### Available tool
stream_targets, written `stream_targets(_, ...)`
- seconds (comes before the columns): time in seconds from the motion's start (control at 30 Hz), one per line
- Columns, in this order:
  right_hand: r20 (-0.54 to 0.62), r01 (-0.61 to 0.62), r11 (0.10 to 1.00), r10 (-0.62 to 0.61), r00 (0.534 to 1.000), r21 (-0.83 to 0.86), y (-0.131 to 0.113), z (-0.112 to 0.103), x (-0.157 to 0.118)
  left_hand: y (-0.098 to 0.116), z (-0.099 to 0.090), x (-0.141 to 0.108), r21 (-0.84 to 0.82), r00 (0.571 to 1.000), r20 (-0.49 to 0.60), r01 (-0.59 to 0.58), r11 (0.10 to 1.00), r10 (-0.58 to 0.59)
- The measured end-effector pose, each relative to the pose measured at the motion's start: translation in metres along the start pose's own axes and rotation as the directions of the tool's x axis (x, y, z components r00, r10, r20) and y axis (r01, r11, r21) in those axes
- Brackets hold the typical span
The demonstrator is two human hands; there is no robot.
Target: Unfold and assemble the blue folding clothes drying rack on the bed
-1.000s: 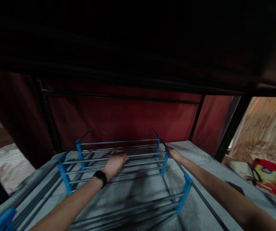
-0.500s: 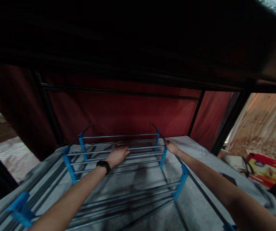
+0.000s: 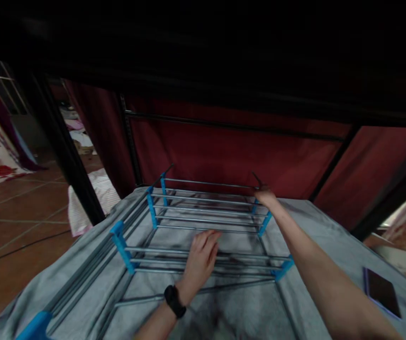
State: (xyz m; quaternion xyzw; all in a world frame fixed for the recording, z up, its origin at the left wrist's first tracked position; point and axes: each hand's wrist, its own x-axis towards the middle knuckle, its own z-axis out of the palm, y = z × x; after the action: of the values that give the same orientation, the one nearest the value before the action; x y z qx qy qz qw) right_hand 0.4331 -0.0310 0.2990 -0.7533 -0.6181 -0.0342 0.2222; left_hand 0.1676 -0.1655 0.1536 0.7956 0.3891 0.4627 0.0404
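A rack of grey metal tubes (image 3: 210, 210) with blue plastic connectors (image 3: 120, 243) lies on a grey cloth surface (image 3: 316, 236). My left hand (image 3: 202, 255), with a black band on its wrist, is over the nearer group of crossbars, fingers extended and holding nothing that shows. At the far right corner of the rack my right hand (image 3: 264, 194) is closed around the long side tube, near its far end. Several loose tubes (image 3: 82, 271) lie along the left side.
A phone (image 3: 383, 292) lies on the cloth at the right. Black frame posts (image 3: 68, 156) stand left and right, with a dark structure overhead. Behind the rack hangs a red curtain (image 3: 231, 156). Tiled floor (image 3: 18, 208) shows at the left.
The view has turned left. My left hand has moved back from the far crossbars toward the nearer ones. My right hand has slid farther along the side tube, toward its far end.
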Motion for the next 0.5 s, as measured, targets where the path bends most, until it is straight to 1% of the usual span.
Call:
stream_targets(0.07,-0.047,0.045,0.991,-0.039,0.998,0.123,-0.027,0.003,-0.022,0.001,-0.003,-0.044,0.010,0.996,0.093,0.008,1.000,-0.009)
stream_targets(0.1,-0.111,0.103,0.962,-0.077,0.991,0.252,-0.039,0.007,-0.042,-0.002,-0.005,-0.065,0.031,0.989,0.145,0.015,0.999,-0.020)
stream_targets(0.13,-0.198,0.180,0.900,-0.107,0.974,0.397,-0.050,0.013,-0.067,-0.006,-0.009,-0.084,0.062,0.981,0.191,0.027,0.998,-0.039)
stream_targets(0.17,-0.259,0.258,0.813,-0.136,0.956,0.522,-0.058,0.022,-0.096,-0.011,-0.012,-0.102,0.102,0.971,0.228,0.044,0.994,-0.067)
stream_targets(0.2,-0.273,0.309,0.718,-0.171,0.947,0.624,-0.063,0.034,-0.129,-0.016,-0.017,-0.118,0.146,0.961,0.258,0.063,0.987,-0.099)
stream_targets(0.23,-0.245,0.326,0.639,-0.215,0.945,0.697,-0.066,0.049,-0.164,-0.022,-0.021,-0.132,0.191,0.950,0.279,0.085,0.978,-0.137)
stream_targets(0.27,-0.186,0.311,0.597,-0.263,0.947,0.739,-0.066,0.067,-0.199,-0.029,-0.024,-0.143,0.236,0.938,0.300,0.106,0.966,-0.176)
stream_targets(0.3,-0.132,0.295,0.586,-0.305,0.943,0.755,-0.063,0.087,-0.232,-0.034,-0.027,-0.153,0.276,0.922,0.324,0.123,0.953,-0.213)
stream_targets(0.33,-0.076,0.287,0.595,-0.353,0.932,0.751,-0.058,0.108,-0.261,-0.039,-0.029,-0.160,0.312,0.902,0.352,0.140,0.940,-0.251)
stream_targets(0.4,-0.058,0.322,0.635,-0.400,0.915,0.702,-0.044,0.149,-0.307,-0.048,-0.030,-0.169,0.373,0.846,0.417,0.174,0.911,-0.332)
stream_targets(0.43,-0.080,0.349,0.670,-0.397,0.914,0.655,-0.035,0.167,-0.323,-0.050,-0.029,-0.170,0.399,0.810,0.452,0.192,0.896,-0.375)
stream_targets(0.5,-0.152,0.406,0.729,-0.391,0.908,0.551,-0.018,0.193,-0.343,-0.054,-0.026,-0.169,0.446,0.735,0.511,0.217,0.868,-0.446)
